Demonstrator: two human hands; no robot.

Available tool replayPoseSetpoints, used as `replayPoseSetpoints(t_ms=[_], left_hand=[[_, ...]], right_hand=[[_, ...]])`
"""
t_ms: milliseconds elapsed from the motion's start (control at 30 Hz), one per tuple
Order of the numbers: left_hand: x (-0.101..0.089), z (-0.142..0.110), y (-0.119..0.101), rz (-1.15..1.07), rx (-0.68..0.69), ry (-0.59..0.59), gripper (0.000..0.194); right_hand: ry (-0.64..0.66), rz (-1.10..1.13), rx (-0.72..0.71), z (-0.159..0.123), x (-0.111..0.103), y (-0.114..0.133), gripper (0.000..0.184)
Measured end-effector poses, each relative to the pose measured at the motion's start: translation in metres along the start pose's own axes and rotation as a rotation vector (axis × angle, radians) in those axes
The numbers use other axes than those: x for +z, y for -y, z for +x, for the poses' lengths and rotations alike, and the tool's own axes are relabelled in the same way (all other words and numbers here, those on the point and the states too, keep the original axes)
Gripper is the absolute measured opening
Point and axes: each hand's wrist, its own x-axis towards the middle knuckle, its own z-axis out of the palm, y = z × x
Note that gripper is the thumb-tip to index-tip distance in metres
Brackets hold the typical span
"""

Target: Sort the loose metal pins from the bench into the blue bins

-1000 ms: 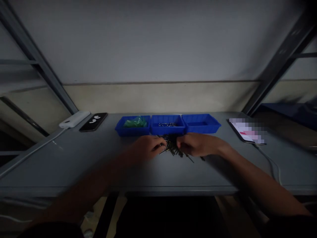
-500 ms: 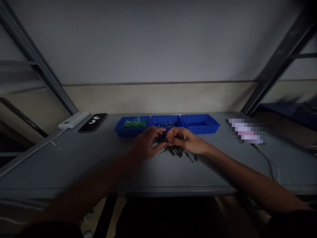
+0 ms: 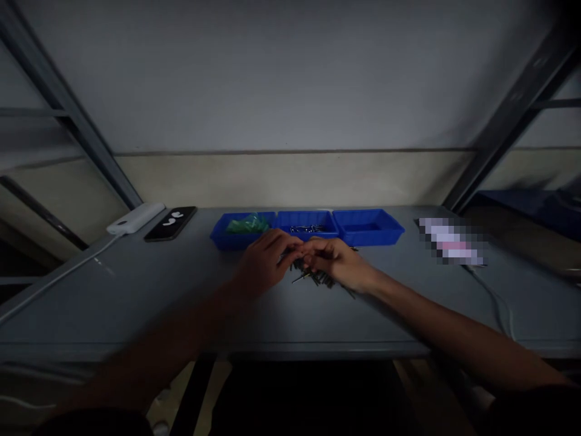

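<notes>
Head view (sole view), dim light.

Item 1: your L hand [image 3: 265,260]. Fingers bent, tips drawn in to meet the other hand's above the pile. Whether a pc. is pinched there: can't tell, fingers hide it.

Item 2: your R hand [image 3: 340,261]. Thumb & fingers curled tog., tips against or v. close to the L fingertips; contents, if any, can't tell. Hands meet at mid-bench, prob. so both work on one small spot w/ the pile right below.

Item 3: pile of thin metal pcs. [image 3: 321,278], loose, on the grey table [image 3: 376,330], under & just nearer you than your fingers; partly hidden by R hand. Central, prob. for equal reach from either side.

Item 4: L bin [image 3: 222,240], blue, w/ green plastic bag [image 3: 247,224] inside.

Item 5: mid bin [image 3: 302,217], blue, w/ slim shiny pcs. [image 3: 308,229] lying in it.

Item 6: R bin [image 3: 370,236], blue. All three in a row behind the pile, prob. for short reach.

Item 7: far L, white power bank [image 3: 136,218] w/ cable; beside it dark phone [image 3: 158,232] bearing two small white items [image 3: 173,217].

Item 8: far R, phone w/ blurred-out screen [image 3: 449,241], cable attached, prob. charging; set well aside, prob. to spare elbow room.
</notes>
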Motion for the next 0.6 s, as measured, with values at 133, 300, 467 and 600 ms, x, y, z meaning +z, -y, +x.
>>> replayPoseSetpoints(t_ms=[133, 300, 467, 600], left_hand=[[0.0018, -0.0001, -0.0018, -0.005, -0.012, -0.009, 0.014], [0.0032, -0.0008, -0.0015, -0.009, -0.022, 0.015, 0.004], [-0.0004, -0.0008, -0.0013, -0.042, -0.148, 0.062, 0.004], [-0.0021, -0.0002, -0.0027, -0.075, -0.206, 0.091, 0.006]], right_hand=[[-0.141, 0.054, -0.051, 0.0018, 0.0019, -0.0003, 0.028], [-0.185, -0.067, -0.073, 0.0026, -0.001, -0.0023, 0.027], [-0.176, -0.606, -0.271, -0.004, 0.0014, -0.0043, 0.023], [-0.206, -0.818, -0.357, -0.0064, 0.0029, -0.0034, 0.009]])
